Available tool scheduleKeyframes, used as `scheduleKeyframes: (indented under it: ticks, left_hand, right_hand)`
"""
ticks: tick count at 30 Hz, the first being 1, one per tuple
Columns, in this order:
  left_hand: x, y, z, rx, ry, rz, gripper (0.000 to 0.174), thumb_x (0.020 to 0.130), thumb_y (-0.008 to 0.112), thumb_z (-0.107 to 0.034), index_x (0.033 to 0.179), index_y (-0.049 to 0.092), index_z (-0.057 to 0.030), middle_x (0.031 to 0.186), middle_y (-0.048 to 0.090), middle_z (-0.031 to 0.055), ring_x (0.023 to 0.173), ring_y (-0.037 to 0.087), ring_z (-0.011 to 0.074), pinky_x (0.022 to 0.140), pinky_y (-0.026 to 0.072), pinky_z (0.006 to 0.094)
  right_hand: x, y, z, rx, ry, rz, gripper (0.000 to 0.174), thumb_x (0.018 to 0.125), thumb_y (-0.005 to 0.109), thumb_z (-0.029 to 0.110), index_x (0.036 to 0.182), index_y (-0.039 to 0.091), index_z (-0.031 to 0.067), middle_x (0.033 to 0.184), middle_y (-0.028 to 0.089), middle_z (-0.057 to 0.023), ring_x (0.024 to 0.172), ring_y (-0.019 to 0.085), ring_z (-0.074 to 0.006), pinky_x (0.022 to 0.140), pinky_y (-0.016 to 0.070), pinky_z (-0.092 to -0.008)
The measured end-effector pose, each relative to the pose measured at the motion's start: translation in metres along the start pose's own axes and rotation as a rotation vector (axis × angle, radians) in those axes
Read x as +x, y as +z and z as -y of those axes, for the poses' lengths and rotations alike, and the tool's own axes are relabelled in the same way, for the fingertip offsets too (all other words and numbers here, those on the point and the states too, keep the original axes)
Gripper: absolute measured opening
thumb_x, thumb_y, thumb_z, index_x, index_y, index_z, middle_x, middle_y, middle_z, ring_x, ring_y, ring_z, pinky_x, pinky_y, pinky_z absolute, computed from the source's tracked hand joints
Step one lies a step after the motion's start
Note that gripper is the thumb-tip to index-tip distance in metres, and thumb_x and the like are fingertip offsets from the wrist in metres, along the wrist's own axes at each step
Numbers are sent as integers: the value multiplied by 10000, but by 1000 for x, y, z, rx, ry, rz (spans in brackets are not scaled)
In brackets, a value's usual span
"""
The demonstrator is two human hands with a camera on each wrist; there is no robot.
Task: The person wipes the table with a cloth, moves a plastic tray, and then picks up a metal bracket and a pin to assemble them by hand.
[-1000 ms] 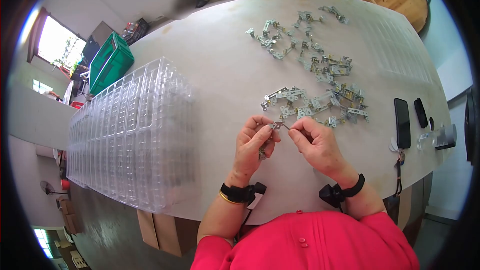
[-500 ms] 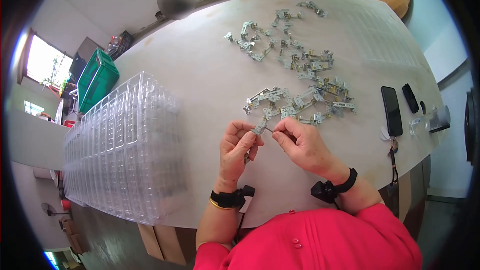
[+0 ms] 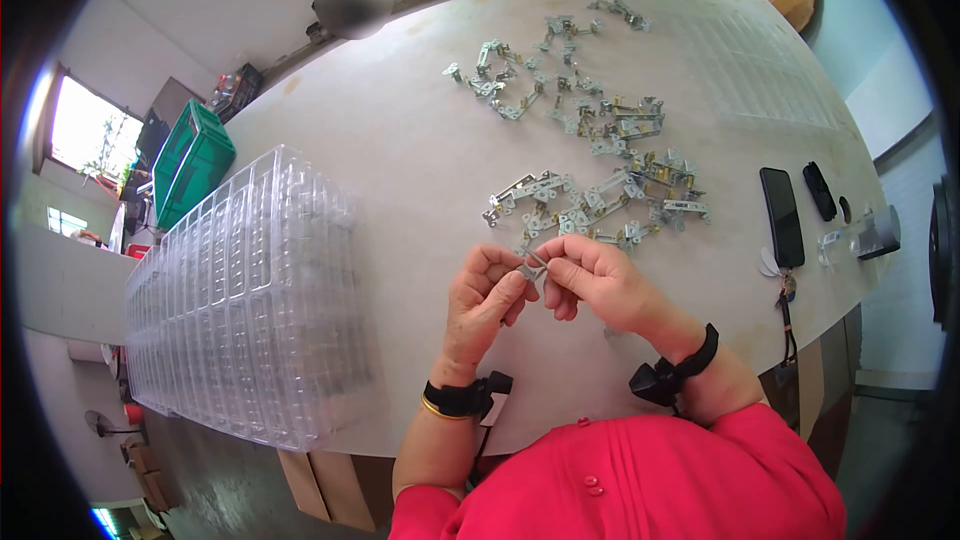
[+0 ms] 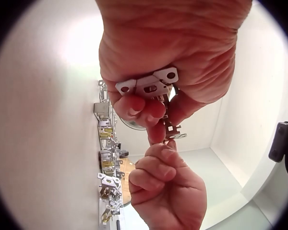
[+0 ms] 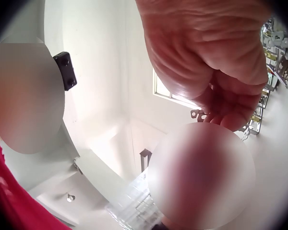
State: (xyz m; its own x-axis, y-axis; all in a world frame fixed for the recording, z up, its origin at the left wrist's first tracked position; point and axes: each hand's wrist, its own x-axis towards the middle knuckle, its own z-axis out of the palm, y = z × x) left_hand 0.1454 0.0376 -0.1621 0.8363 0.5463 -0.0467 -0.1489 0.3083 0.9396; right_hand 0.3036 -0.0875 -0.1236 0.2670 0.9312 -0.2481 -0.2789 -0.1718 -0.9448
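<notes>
My left hand grips a small metal bracket, with its flat, holed plate lying across the curled fingers in the left wrist view. The bracket's notched far end sticks out past the fingertips. My right hand meets it there, thumb and index finger pinching a thin metal piece against the bracket's end. In the right wrist view a holed metal tab shows beside the right fingers; a blurred patch hides most of the left hand.
Several similar metal brackets lie in a loose heap beyond the hands. Clear plastic trays are stacked on the left, and another clear tray lies at the far right. A phone and a green crate are also there.
The head view has shifted, so the table's things sit further left. My right hand has come closer to the left one, its fingertips now at the bracket, which has turned slightly.
</notes>
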Motion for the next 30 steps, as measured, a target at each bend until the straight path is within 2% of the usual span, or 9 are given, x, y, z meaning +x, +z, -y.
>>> scheduleKeyframes:
  ticks: [2, 8, 12, 18, 20, 21, 23, 26, 30]
  left_hand:
    - [0, 1, 0, -4, -8, 11, 185, 1000, 606, -139, 1118, 525, -22, 826, 677, 81, 575, 504, 54, 491, 373, 189]
    - [-1, 3, -3, 3, -74, 68, 186, 995, 610, -141, 1101, 507, -28, 805, 663, 69, 577, 504, 55, 493, 367, 192]
    - [-1, 4, -6, 33, -92, 116, 174, 982, 620, -141, 1087, 522, -44, 800, 665, 61, 593, 531, 60, 488, 375, 188]
    - [-3, 8, -9, 17, -180, 229, 166, 978, 620, -141, 1071, 515, -51, 797, 666, 80, 571, 518, 69, 485, 384, 196]
    - [-1, 7, -3, -38, -164, 167, 161, 985, 615, -147, 1067, 513, -54, 797, 664, 83, 558, 512, 69, 477, 375, 193]
    - [0, 6, -1, -90, -150, 97, 156, 992, 610, -153, 1064, 511, -57, 798, 662, 86, 545, 507, 69, 468, 366, 190]
    - [3, 4, -2, -116, -140, 100, 144, 995, 597, -144, 1061, 504, -55, 806, 663, 104, 525, 507, 79, 452, 367, 196]
    - [3, 0, -4, -181, -168, 79, 153, 994, 595, -136, 1071, 496, -47, 818, 663, 112, 520, 522, 91, 450, 382, 202]
    - [4, -2, -3, -225, -158, 153, 193, 1030, 522, -210, 1102, 485, -35, 864, 670, 142, 544, 598, 148, 462, 438, 230]
  right_hand:
    - [1, -5, 2, 125, 87, 96, 242, 1059, 487, 237, 1113, 574, 18, 789, 653, -25, 674, 629, -92, 601, 526, -246]
    - [1, -9, 7, 61, 176, 116, 226, 1051, 504, 268, 1049, 557, 48, 788, 664, -37, 656, 641, -107, 592, 520, -248]
    - [0, -7, 2, -37, 118, 69, 223, 1040, 517, 265, 1014, 553, 46, 770, 660, -35, 650, 637, -104, 593, 516, -253]
    - [0, -7, 5, -372, -77, -191, 146, 1020, 553, 180, 960, 557, 47, 788, 659, -24, 712, 633, -114, 651, 501, -257]
    - [-1, -11, 7, -464, -344, -273, 103, 958, 630, 120, 925, 582, 36, 831, 668, -71, 800, 654, -149, 681, 518, -310]
    - [0, -12, 8, -469, -343, -281, 103, 958, 630, 120, 925, 582, 36, 831, 668, -71, 800, 654, -149, 681, 518, -310]
    - [2, -12, 8, -521, -720, -138, 66, 918, 668, 62, 931, 604, 51, 914, 674, -64, 920, 649, -188, 781, 518, -346]
    - [-5, -5, 13, -536, -641, -14, 68, 902, 679, 36, 921, 616, 51, 992, 661, -74, 979, 631, -234, 846, 502, -356]
    - [-1, -7, 6, -561, -622, 70, 48, 907, 665, 27, 902, 620, 42, 1020, 642, -92, 947, 629, -255, 838, 507, -358]
